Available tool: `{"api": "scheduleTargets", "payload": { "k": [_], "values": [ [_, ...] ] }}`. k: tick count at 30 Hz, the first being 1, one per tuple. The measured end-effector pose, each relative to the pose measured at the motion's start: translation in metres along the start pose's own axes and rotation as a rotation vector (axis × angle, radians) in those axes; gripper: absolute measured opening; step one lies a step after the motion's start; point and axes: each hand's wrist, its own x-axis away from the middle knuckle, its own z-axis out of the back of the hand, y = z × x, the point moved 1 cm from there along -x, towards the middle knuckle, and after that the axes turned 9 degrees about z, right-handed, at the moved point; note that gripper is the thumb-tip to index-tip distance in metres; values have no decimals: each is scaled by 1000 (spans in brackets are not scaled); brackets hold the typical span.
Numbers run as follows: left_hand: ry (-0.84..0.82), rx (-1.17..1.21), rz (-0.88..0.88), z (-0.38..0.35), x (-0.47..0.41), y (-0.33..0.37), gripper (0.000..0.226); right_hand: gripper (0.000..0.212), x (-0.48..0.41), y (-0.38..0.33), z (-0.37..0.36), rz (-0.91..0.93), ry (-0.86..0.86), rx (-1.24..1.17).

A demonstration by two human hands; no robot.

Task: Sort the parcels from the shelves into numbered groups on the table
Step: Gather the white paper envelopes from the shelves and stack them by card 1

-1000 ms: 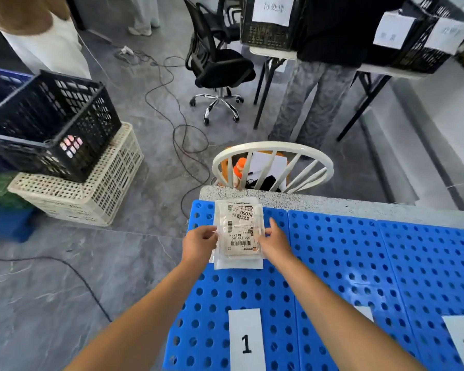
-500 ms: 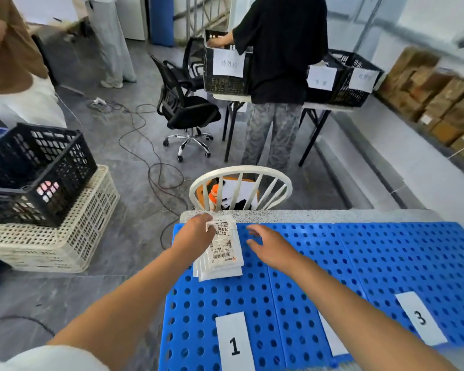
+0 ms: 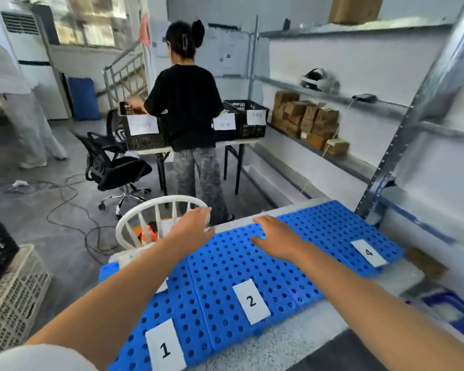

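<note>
Left hand [image 3: 192, 228] off white parcels [image 3: 161, 287] (mostly hidden) | right hand [image 3: 276, 238] flat

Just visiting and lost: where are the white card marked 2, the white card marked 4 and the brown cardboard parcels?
white paper card marked 2 [image 3: 251, 301]: head view, on the printed digit.
white paper card marked 4 [image 3: 369, 252]: head view, on its digit.
brown cardboard parcels [image 3: 308, 121]: head view, middle of the stack.

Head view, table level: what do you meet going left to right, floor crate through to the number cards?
beige crate → card 1 → card 2 → card 4. No card 3 shows in this view. Both hands are left out because they overlap the cards' spans.
</note>
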Motion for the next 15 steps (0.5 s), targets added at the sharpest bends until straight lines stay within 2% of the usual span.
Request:
{"api": "scheduleTargets", "payload": {
  "k": [2, 9, 15],
  "values": [
    [-24, -42, -85, -11, 11, 49, 63, 60, 42, 31, 14, -36, 29, 33],
    [-100, 38, -321, -82, 57, 217, 71, 67, 191, 132, 39, -256, 87, 6],
    [-149, -1, -509, -130, 89, 329, 68, 68, 293, 189, 40, -419, 179, -30]
  ]
}}
